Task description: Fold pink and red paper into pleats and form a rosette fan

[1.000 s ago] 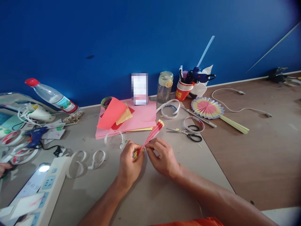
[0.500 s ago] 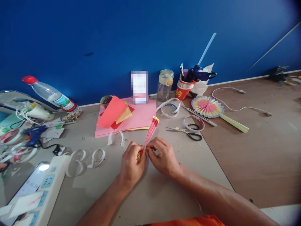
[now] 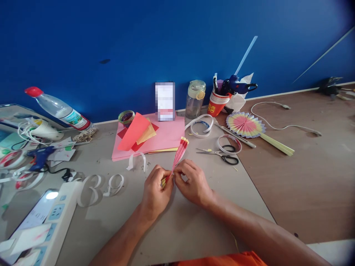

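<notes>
My left hand is closed around the lower part of a pleated paper strip, pink and red with yellow tips. The folds are pressed together into a narrow bundle that leans up and to the right, fanning slightly at its top. My right hand is closed in a pinch at the bundle's middle, its fingertips close against those of my left hand. Whatever lies between the right fingertips is too small to make out. Beyond the hands, a stack of pink paper lies with red and yellow pieces on top.
Scissors, a tape roll and a finished paper fan lie to the right. A red paper cup and a clear bottle stand by the wall. On the left are a power strip and a blue glue gun.
Both hands keep nearly the same pose around the pleated paper. The view has shifted very slightly; nothing has been let go or newly picked up.
</notes>
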